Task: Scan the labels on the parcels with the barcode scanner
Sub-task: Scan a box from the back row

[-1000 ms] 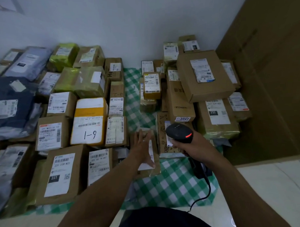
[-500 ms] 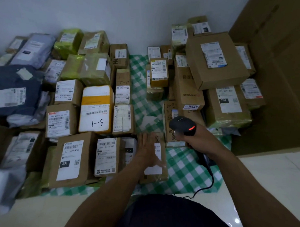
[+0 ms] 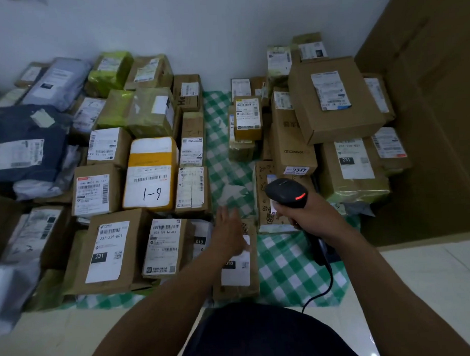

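R hand [image 3: 308, 218]: fingers wrapped round barcode scanner [image 3: 286, 192], aimed down at labels. L hand [image 3: 229, 235]: fingers straight, flat over brown parcel [image 3: 237, 273], prob. steadying it for scan.

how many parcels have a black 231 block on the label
2: the front-left box and the taped parcel right of the scanner. Others may be hidden.

Quick tally: one barcode scanner [image 3: 286, 193], my two hands (left hand [image 3: 229, 236], right hand [image 3: 310, 217]) and one green checked cloth [image 3: 285, 269]. Left of the scanner are roughly twenty parcels [image 3: 108, 251], including one dark blue bag [image 3: 27, 131] and one yellow-and-white box [image 3: 151, 172]. Behind and right of the scanner, about a dozen more. It's too piled up for exact numbers.
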Demonstrator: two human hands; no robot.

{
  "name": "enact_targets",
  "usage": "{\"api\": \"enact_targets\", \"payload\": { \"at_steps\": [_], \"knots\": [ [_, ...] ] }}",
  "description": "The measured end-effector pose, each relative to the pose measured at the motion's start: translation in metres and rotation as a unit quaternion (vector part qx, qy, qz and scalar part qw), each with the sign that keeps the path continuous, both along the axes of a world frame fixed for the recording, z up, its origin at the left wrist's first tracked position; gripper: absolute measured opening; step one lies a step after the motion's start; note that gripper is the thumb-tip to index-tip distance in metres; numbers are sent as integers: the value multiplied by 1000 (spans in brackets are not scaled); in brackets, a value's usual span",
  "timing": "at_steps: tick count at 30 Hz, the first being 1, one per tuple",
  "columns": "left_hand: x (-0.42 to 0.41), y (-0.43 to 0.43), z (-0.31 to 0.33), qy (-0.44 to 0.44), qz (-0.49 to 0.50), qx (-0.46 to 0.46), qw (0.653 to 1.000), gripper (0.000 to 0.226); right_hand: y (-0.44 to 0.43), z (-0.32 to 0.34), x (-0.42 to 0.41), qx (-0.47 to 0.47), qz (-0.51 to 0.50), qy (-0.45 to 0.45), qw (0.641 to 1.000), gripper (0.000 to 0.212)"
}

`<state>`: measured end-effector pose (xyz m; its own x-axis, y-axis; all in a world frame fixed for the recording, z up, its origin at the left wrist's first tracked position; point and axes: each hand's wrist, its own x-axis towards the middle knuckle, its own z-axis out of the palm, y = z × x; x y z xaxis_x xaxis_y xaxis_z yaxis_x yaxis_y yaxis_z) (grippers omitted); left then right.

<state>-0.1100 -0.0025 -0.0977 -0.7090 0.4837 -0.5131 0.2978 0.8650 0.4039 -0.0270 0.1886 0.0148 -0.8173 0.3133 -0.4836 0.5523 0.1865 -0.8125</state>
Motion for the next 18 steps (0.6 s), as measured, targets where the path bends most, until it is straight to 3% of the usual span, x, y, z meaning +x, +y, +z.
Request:
{"api": "enact_targets", "payload": {
  "at_steps": [6,10,14,18],
  "knots": [
    [-55,35,58,101,82,153,980,69,23,26,-18,19,3,49,999,38],
    [-99,71,99,70,172,268,945,41,42,40,-44,71,-1,69,995,46],
    [-162,110,109,25,219,294,930,45,60,52,-72,102,5,66,993,47],
    [-212,138,91,6,254,238,937,71,69,46,-94,95,6,38,995,47]
  ]
}}
